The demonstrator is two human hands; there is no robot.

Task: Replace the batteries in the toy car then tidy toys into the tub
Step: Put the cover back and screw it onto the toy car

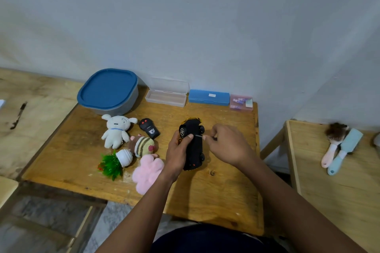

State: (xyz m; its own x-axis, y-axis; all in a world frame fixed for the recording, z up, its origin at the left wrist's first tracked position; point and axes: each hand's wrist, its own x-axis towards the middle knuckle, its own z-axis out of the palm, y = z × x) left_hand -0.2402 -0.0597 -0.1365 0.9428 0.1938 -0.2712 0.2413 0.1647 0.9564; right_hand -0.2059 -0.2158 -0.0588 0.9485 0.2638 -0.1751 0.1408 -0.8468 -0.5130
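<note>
The toy car (194, 146) lies upside down over the table, black underside up, gold body showing at its far end. My left hand (178, 152) grips it along its left side. My right hand (227, 144) pinches a thin screwdriver (200, 136) whose tip touches the car's underside near the far wheels. The grey tub (131, 100) with its blue lid on stands at the back left. A small pink box of batteries (241, 102) sits at the back right.
Left of the car lie a white plush dog (116, 130), a black remote (149, 128), a striped plush (144, 146), a pink plush (148, 170) and a toppled toy plant (115, 162). An open clear case (166, 96) and a blue case (208, 97) line the wall. Two brushes (337, 148) rest on the right-hand table.
</note>
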